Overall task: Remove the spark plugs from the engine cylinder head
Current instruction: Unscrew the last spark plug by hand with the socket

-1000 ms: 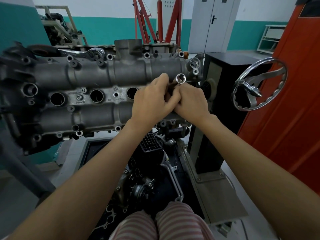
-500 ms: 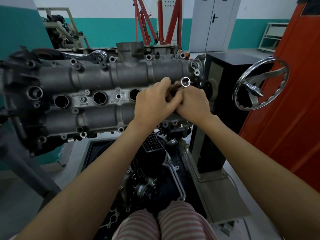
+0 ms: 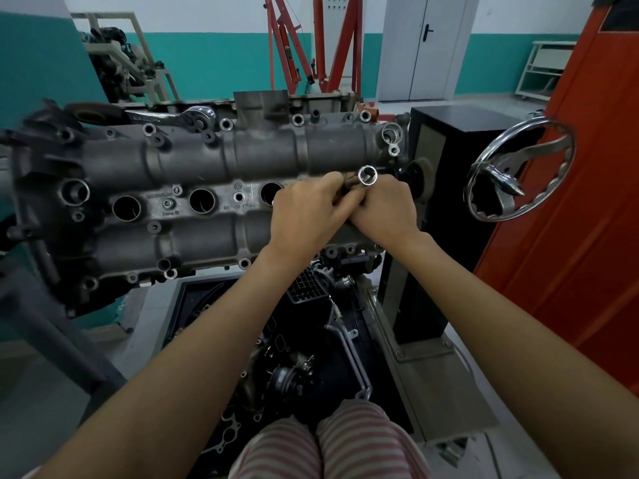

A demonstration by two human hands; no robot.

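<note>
Teal-and-white workshop walls stand behind the grey cast-metal cylinder head on its stand, where left hand and right hand, pressed together at its right end, both curl around a shiny steel socket tool.

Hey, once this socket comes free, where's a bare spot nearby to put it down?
Both hands hold the socket at the cylinder head's right end. Bare room: the grey stand base below the black column, and the column's flat top. Crowded: the tray of engine parts under the head, and the ratchet along its top edge.
</note>
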